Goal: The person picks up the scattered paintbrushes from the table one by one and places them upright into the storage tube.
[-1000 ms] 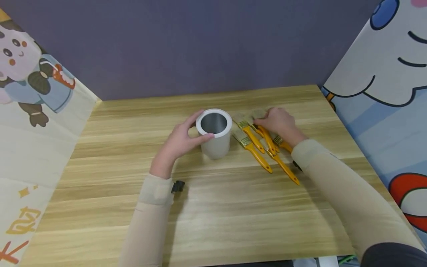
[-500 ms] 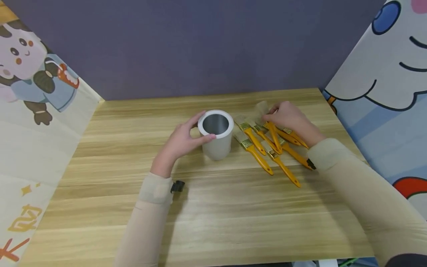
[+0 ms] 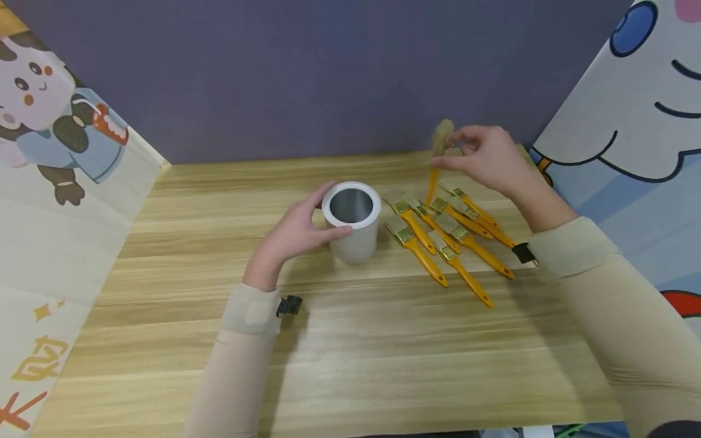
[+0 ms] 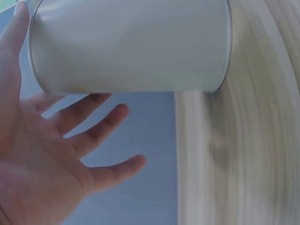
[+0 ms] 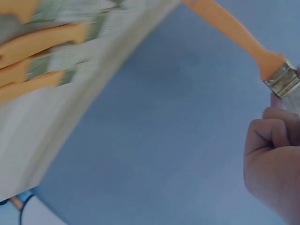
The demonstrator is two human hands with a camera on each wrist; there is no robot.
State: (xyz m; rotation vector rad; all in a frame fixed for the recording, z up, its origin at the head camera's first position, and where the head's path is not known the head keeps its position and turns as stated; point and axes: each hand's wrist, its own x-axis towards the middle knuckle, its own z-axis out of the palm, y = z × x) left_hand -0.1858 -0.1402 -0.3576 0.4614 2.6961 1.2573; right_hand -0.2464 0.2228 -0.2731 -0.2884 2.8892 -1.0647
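Pinching a brush [image 3: 436, 159] near its bristle end, the right hand [image 3: 486, 159] has it off the table [image 3: 350, 353] — bristles up, orange handle hanging down, so the handle end points downward. It hangs above the far end of the brush pile, well right of the cup. Right wrist view confirms it: fingers [image 5: 267, 140] curled by the metal band, handle [image 5: 229, 29] sticking out away from the hand.

Left hand [image 3: 292, 234] grasps the cup [image 3: 352, 222] — thumb on the far side, fingers on the near side just under the rim. Cup stands upright on the table, mouth open, nothing visible inside. My read: the hold just keeps it steady. Left wrist view shows the cup wall [image 4: 131, 44] against the fingertips, palm [image 4: 42, 168] spread and not pressed flat on it.

Loose brushes [image 3: 449, 228] lie flat just right of the cup, side by side, bristles toward the far edge, handles fanned toward the near right. Several overlap; the exact count is hard to tell.

Around it: dark purple back wall [image 3: 306, 73], cartoon panels left [image 3: 60, 152] and right [image 3: 630, 121].
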